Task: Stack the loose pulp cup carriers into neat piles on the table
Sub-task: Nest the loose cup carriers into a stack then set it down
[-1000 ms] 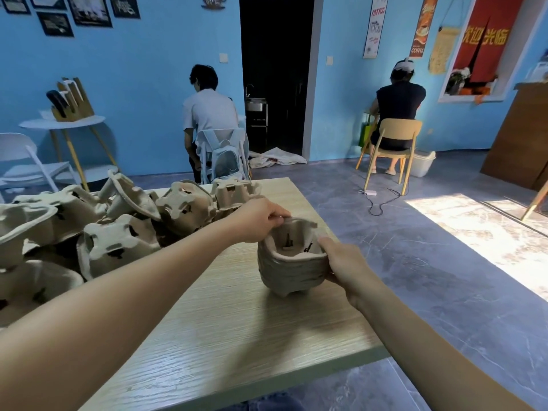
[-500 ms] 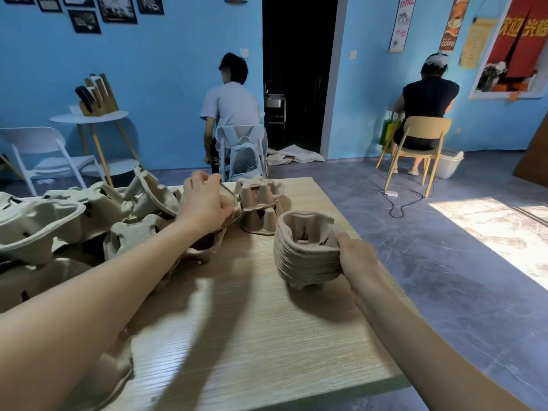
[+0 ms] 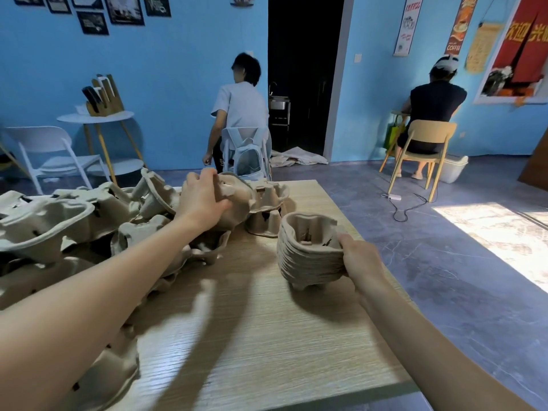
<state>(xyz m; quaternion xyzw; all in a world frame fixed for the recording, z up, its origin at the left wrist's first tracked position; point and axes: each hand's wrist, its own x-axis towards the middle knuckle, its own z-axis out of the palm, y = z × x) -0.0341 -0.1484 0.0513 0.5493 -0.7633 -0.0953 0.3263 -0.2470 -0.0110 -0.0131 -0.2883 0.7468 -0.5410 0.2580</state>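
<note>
Now the left hand (image 3: 204, 200) grips a loose carrier (image 3: 234, 200) beside the stack (image 3: 308, 256) on the desk (image 3: 267, 336); the right hand (image 3: 360, 262) pinches that stack's rim. Careless nesting could tip it.

Nested carrier stack (image 3: 308, 256) beside loose heap (image 3: 89, 221)

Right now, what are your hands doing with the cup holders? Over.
Left hand grips a loose carrier from the heap. Right hand steadies the stack on the table. Nothing in the way.
</note>
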